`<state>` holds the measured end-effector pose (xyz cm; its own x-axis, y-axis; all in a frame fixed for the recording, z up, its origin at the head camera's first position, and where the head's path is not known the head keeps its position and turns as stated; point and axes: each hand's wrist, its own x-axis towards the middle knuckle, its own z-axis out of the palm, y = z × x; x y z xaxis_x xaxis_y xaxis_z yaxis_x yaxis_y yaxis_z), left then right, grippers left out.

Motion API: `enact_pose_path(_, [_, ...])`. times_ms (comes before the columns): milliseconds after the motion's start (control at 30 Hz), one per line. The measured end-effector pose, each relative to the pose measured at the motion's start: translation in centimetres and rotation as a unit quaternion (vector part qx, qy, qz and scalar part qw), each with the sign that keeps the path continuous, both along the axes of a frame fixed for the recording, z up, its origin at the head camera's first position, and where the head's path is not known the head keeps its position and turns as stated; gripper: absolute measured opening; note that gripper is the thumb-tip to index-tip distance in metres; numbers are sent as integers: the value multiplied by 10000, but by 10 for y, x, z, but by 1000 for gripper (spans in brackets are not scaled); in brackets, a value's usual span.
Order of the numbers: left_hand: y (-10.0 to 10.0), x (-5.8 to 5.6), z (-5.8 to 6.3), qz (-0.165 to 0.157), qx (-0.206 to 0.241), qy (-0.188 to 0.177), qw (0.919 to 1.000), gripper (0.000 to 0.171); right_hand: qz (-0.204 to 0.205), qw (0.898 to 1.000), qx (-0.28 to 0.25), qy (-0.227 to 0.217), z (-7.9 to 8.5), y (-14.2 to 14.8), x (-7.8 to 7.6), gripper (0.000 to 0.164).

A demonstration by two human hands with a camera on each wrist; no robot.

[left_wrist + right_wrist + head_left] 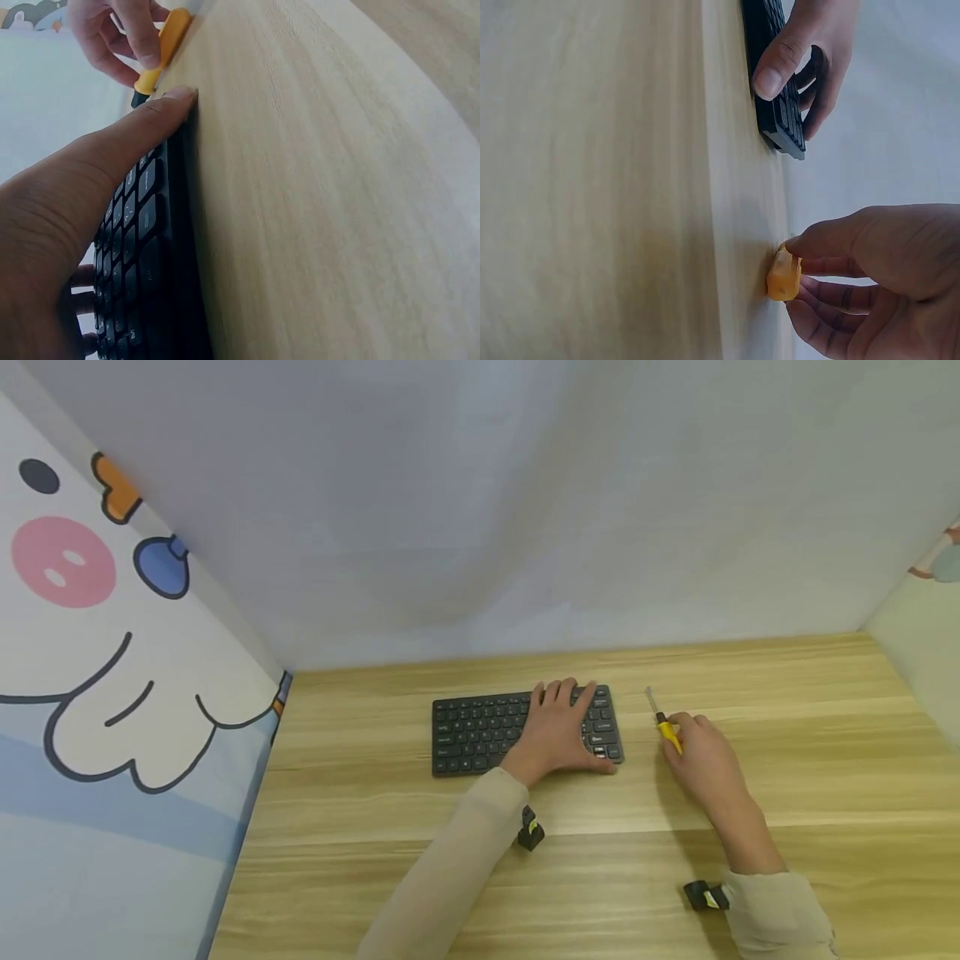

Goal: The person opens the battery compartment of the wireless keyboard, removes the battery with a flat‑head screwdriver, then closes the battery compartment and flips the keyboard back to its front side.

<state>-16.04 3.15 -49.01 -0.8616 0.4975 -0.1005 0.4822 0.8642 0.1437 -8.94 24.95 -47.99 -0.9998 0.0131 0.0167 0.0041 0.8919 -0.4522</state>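
Note:
A black compact keyboard lies on the wooden table. My left hand spans its right part, thumb at the near edge and fingertips at the far edge, gripping it across. In the left wrist view the thumb lies along the keyboard's near edge. To the right of the keyboard, my right hand pinches the yellow handle of a screwdriver between thumb and fingers. Its metal shaft points away from me, apart from the keyboard. The right wrist view shows the handle's end close to the tabletop.
The light wood-grain table ends at a pale grey curtain-like backdrop. A cartoon-printed panel stands on the left, and another pale panel on the right. Small black wrist cameras sit near both sleeves.

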Motion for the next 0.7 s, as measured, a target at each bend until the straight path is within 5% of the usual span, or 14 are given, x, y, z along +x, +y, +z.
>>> enact_pose_path(433, [-2, 0, 2, -203, -244, 218, 9993, 132, -22, 10000, -25, -79, 3, -4, 5, 36])
enact_pose_path(700, [-9, 3, 7, -257, 10, 358, 9990, 132, -46, 10000, -26, -84, 2, -3, 8, 35])
